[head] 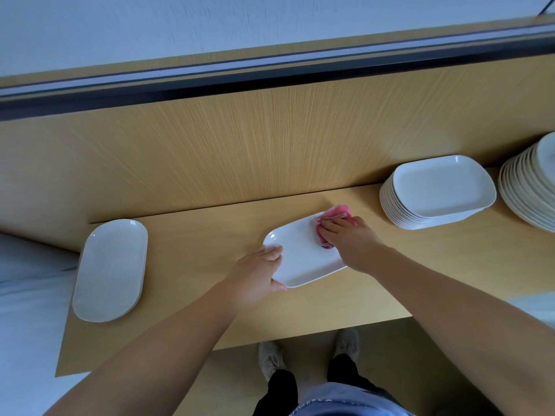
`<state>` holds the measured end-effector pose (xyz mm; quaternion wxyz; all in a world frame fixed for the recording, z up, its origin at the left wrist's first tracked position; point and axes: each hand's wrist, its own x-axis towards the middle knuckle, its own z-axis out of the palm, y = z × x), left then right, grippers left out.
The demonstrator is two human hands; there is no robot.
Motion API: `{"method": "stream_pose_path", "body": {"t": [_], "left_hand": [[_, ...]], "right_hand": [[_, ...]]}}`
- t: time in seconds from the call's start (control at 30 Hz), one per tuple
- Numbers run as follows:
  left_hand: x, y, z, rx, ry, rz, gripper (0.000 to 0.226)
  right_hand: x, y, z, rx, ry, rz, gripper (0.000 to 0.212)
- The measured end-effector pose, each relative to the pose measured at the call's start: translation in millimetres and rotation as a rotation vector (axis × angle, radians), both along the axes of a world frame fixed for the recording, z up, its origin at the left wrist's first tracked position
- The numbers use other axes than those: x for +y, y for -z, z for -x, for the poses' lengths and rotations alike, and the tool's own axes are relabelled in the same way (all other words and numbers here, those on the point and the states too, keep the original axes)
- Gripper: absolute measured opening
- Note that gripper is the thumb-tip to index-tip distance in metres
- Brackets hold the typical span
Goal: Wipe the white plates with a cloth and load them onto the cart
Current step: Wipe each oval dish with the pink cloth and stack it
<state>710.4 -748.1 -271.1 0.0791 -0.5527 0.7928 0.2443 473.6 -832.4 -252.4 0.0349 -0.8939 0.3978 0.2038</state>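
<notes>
A white rectangular plate (pixel 303 256) lies on the wooden counter (pixel 210 235) in front of me. My left hand (pixel 258 274) grips its near left corner, thumb on the rim. My right hand (pixel 348 238) presses a pink cloth (pixel 336 214) onto the plate's far right part. A tall stack of the same rectangular plates (pixel 435 190) stands to the right. A short stack of white oval plates (pixel 111 270) lies at the counter's left end. No cart is in view.
A leaning stack of round white plates (pixel 531 184) sits at the far right edge. A wooden back panel (pixel 240 139) rises behind the counter. My shoes (pixel 270 355) stand on the floor below the front edge.
</notes>
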Motion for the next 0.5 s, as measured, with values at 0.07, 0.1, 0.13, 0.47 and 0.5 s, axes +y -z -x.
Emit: {"method": "stream_pose_path", "body": {"t": [0.07,0.1,0.13,0.47,0.5], "left_hand": [[-0.5,2.5,0.1,-0.012,0.018,0.009,0.079],[-1.0,3.3,0.3,-0.019,0.035,0.009,0.079],[-1.2,3.3,0.9,-0.023,0.053,0.008,0.079],[-1.1,-0.7,6.6,-0.039,0.042,0.022,0.077],[-0.3,1.0,6.6,-0.031,0.024,0.027,0.077]], "right_hand": [[5.2,-2.9,7.0,0.018,0.047,-0.032,0.059],[8.7,-4.1,10.1,0.029,0.061,-0.050,0.060],[12.9,-5.1,12.8,0.038,0.068,-0.068,0.060],[37.4,-16.7,27.8,-0.066,-0.059,-0.116,0.027],[37.4,-18.4,28.5,-0.105,-0.047,-0.115,0.027]]}}
